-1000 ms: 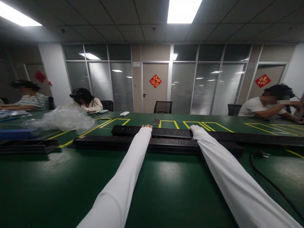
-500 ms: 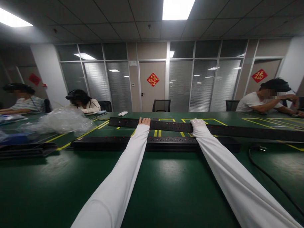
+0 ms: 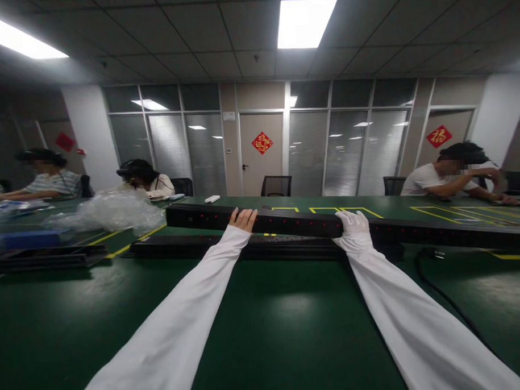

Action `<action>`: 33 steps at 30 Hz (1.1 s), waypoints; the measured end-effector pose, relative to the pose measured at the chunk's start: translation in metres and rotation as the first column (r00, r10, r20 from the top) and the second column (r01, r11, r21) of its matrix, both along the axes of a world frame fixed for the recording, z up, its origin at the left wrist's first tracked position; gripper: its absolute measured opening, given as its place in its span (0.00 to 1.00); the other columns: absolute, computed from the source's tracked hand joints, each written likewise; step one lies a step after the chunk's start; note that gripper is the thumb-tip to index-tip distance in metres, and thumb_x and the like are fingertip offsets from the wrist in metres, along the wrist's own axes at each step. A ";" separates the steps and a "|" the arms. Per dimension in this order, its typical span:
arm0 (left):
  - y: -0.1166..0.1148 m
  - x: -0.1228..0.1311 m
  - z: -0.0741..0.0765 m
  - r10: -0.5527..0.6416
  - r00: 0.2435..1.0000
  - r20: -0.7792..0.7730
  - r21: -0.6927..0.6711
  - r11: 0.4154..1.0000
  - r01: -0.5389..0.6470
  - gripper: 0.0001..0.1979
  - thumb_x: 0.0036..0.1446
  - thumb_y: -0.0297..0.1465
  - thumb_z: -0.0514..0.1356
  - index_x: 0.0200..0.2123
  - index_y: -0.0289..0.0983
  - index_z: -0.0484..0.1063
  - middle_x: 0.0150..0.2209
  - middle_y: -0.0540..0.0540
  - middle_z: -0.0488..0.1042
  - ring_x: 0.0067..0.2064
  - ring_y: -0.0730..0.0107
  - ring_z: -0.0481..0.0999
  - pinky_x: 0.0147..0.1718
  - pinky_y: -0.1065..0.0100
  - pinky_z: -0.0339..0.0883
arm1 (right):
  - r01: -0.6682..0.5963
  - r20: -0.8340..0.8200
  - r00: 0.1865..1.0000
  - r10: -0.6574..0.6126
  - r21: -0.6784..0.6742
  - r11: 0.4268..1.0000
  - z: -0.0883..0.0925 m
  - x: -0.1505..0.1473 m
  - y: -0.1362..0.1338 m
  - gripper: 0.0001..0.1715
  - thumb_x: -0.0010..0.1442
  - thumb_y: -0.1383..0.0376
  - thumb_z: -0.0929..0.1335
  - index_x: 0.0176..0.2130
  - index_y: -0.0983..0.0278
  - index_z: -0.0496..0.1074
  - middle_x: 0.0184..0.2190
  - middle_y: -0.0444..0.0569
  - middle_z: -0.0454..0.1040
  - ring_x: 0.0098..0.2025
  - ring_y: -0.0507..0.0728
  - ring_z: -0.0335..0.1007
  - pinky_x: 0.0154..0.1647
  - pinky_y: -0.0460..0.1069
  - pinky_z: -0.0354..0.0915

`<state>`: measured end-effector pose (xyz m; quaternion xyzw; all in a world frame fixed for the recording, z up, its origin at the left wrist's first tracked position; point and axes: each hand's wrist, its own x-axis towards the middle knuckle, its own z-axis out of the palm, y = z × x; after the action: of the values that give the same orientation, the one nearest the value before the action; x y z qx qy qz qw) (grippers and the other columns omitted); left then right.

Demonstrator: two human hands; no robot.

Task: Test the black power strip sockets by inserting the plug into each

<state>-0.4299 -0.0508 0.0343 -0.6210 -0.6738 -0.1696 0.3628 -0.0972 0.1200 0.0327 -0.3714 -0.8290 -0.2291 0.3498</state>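
A long black power strip (image 3: 295,222) hangs lifted above the green table (image 3: 264,320), tilted so its side faces me. My left hand (image 3: 242,219), bare below a white sleeve, is closed over its top edge left of centre. My right hand (image 3: 352,222), in a white glove, grips the strip right of centre. A second long black power strip (image 3: 193,246) lies flat on the table just below and behind the lifted one.
A black cable (image 3: 442,294) trails over the table at right. Crumpled clear plastic (image 3: 111,211) and flat dark items (image 3: 40,256) sit at left. Three seated people work at the table's far side, two at left (image 3: 144,177), one at right (image 3: 451,174). Yellow tape outlines (image 3: 448,211) mark the surface.
Both hands have raised the far power strip off the table and brought it toward me, over the nearer strip. Its face has tipped to show the side.
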 end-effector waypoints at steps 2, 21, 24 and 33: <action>-0.014 0.005 0.002 -0.005 0.999 -0.042 -0.018 1.000 0.005 0.28 0.56 0.34 0.52 0.59 0.33 0.55 0.58 0.36 0.61 0.60 0.54 0.56 0.61 0.50 0.34 | -0.024 -0.003 1.000 0.024 0.003 1.000 -0.002 0.007 -0.002 0.37 0.46 0.56 0.65 0.53 0.68 0.58 0.51 0.59 0.63 0.54 0.67 0.53 0.61 0.58 0.38; -0.154 0.065 -0.012 0.042 0.913 -0.407 0.416 0.898 0.144 0.20 0.59 0.37 0.53 0.52 0.35 0.64 0.47 0.37 0.73 0.47 0.54 0.71 0.43 0.57 0.57 | -0.316 0.079 0.949 0.306 0.282 0.906 -0.009 0.056 -0.070 0.38 0.42 0.65 0.66 0.54 0.69 0.57 0.48 0.60 0.65 0.50 0.66 0.60 0.50 0.60 0.59; -0.175 0.068 -0.020 0.055 0.896 -0.441 0.418 0.896 0.151 0.21 0.59 0.39 0.53 0.52 0.34 0.64 0.46 0.37 0.74 0.46 0.54 0.72 0.40 0.58 0.57 | -0.359 0.083 0.933 0.350 0.288 0.888 -0.017 0.063 -0.086 0.40 0.41 0.65 0.66 0.55 0.68 0.57 0.48 0.59 0.65 0.50 0.66 0.60 0.50 0.60 0.59; -0.213 0.049 -0.080 -0.023 0.940 -0.340 0.251 0.961 0.114 0.28 0.54 0.46 0.54 0.53 0.34 0.62 0.45 0.36 0.74 0.43 0.50 0.73 0.39 0.55 0.57 | -0.462 0.216 0.868 0.448 0.015 0.887 -0.043 0.075 -0.129 0.43 0.42 0.65 0.66 0.58 0.68 0.56 0.50 0.58 0.65 0.50 0.65 0.61 0.52 0.61 0.56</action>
<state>-0.3807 -0.2634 -0.0457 -0.6095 -0.5511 -0.1636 0.5459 -0.0218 -0.0087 -0.0107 -0.1283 -0.9167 -0.2047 0.3182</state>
